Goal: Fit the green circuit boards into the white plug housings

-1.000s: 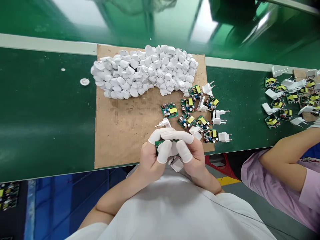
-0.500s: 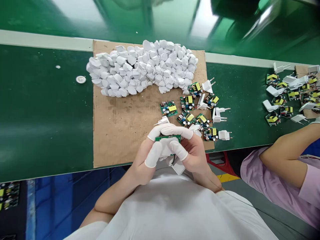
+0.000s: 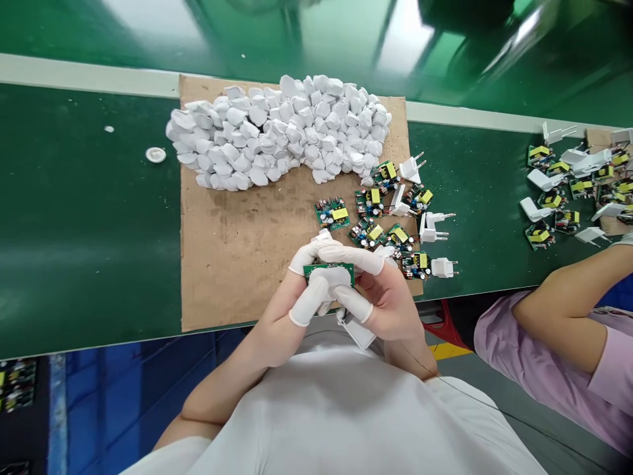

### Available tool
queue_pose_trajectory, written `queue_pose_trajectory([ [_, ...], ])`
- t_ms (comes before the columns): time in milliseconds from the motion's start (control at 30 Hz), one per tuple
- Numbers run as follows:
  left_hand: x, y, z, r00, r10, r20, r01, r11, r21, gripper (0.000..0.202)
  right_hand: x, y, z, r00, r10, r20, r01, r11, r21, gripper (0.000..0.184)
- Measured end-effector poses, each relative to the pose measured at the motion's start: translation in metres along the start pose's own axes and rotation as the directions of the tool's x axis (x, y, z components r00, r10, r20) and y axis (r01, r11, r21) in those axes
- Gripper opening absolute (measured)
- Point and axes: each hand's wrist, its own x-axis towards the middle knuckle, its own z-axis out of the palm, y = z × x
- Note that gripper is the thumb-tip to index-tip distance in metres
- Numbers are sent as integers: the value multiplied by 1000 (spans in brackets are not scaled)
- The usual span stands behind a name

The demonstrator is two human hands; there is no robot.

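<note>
Between my two hands, at the front edge of the cardboard, is a green circuit board [image 3: 309, 270] with a flat white putty-like pad [image 3: 332, 274] on the side facing me. My left hand [image 3: 284, 316] grips its left part, thumb on the pad and white finger cots on the fingertips. On the right side, my right hand [image 3: 386, 297] pinches the board the same way, its thumb at the pad's lower edge. A white plug housing [image 3: 360, 332] hangs below the board, near my right thumb. The board's far side is hidden by my fingers.
A heap of white putty-like lumps [image 3: 277, 135] covers the back of the cardboard sheet [image 3: 237, 251]. Several circuit boards with white plugs [image 3: 368, 233] lie right of centre. A white round piece [image 3: 155, 155] sits at left. Another person's arm [image 3: 558, 310] is at right, near more boards [image 3: 554, 198].
My thumbs have shifted on the pad, and more of its white surface shows, spread flat over the board. The hanging plug housing has swung slightly right. The view has moved a little.
</note>
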Motion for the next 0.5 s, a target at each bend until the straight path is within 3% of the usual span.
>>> queue_pose_trajectory([
  [133,5,-4,4,994,106,-10,-105,992,76,37,-3,0,-2,999,28,44,-31,997,77,47],
  [233,6,-8,5,983,180,-32,-177,980,88,35,-4,2,-1,999,53,1,-53,993,101,41],
  [300,5,-7,4,990,139,-33,-137,988,66,37,-3,2,1,996,84,-40,-81,993,83,38],
  [400,3,-3,1,996,48,78,-48,999,6,42,0,-1,5,991,97,-91,-90,993,82,36],
  [500,2,-1,-3,987,80,143,-85,996,29,50,2,-5,8,988,46,-146,-34,996,83,27],
])
